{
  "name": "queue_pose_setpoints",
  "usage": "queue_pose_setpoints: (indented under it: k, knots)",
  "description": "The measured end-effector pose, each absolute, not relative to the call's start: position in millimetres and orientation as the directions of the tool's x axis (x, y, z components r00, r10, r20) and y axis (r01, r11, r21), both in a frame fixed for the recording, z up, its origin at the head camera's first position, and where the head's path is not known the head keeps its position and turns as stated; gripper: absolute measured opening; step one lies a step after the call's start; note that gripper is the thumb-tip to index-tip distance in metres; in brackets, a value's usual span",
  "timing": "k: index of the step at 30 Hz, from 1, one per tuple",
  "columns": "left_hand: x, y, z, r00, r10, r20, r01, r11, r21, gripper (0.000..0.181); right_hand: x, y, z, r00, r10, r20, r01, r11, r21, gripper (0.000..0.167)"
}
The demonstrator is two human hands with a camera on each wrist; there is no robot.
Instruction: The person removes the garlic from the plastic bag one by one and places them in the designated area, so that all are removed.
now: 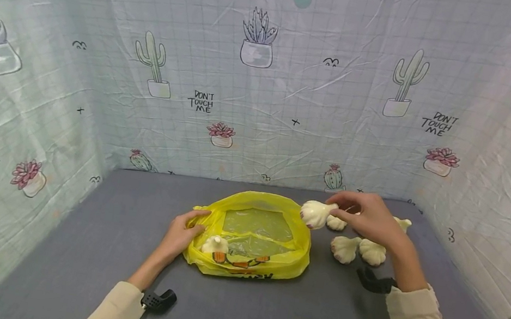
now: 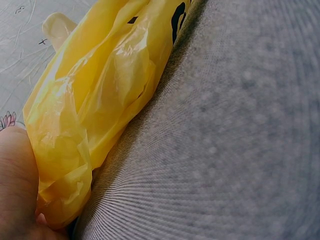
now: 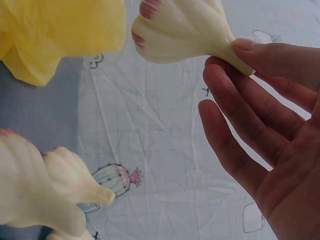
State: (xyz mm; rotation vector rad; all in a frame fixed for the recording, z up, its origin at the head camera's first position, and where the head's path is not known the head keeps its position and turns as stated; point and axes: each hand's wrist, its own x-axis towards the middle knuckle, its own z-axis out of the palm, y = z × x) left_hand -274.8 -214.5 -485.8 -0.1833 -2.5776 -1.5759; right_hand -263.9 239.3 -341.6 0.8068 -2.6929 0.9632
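Observation:
My right hand pinches a garlic bulb by its stem, between thumb and fingertips. The bulb is white with purplish marks at its base and hangs in the air by the right rim of a yellow plastic bag. In the right wrist view the bulb points its base away from my hand. At the bag's left edge, my left hand grips the rim. The bag's mouth is spread wide, and another garlic bulb lies inside at the left.
Several garlic bulbs lie on the grey table right of the bag, some partly hidden behind my right hand. A cactus-patterned curtain closes off the back and both sides. Each wrist wears a black camera mount.

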Motion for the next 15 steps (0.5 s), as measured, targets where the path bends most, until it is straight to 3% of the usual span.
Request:
queue_pose_setpoints:
  k: [15]
  knots:
    - [-273,-214,-485,-0.985,0.044,0.166,0.167,0.464,0.87,0.039,-261,258,-336,-0.841,-0.396,0.369,-0.541,0.639,-0.547,0.018]
